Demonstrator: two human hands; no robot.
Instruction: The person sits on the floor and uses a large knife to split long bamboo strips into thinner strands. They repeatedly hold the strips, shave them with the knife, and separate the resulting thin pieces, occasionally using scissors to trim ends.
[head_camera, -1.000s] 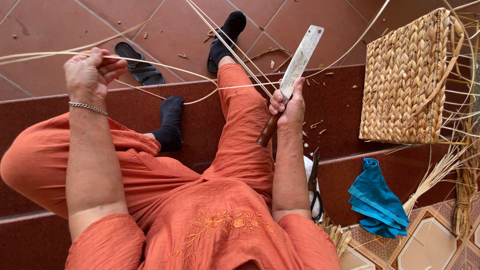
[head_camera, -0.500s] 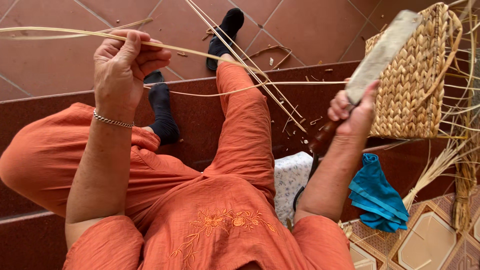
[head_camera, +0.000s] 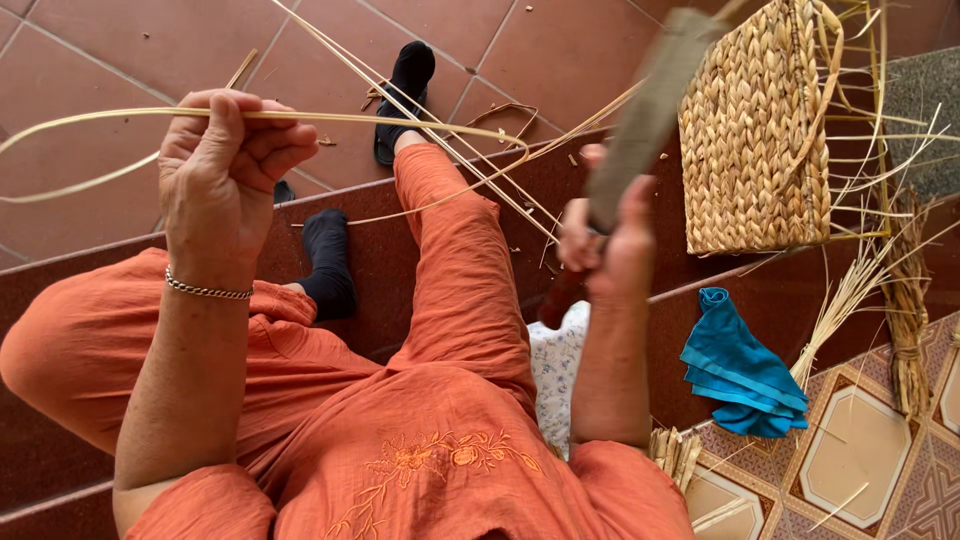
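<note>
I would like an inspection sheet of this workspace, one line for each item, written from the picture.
Surface: red-brown tiled steps; patterned tiles at lower right.
Job's things: long pale cane strips; broad-bladed knife, blurred.
Clutter: woven basket on the step; blue cloth; bundle of dried straw; white patterned cloth; small shavings on the tiles.
Hands: left hand grips a cane strip; right hand holds the knife by its handle, blade pointing up.
Cables: nothing seen.
Surroundings: the person sits on the steps in orange clothes and dark socks; silver bracelet on the left wrist.
</note>
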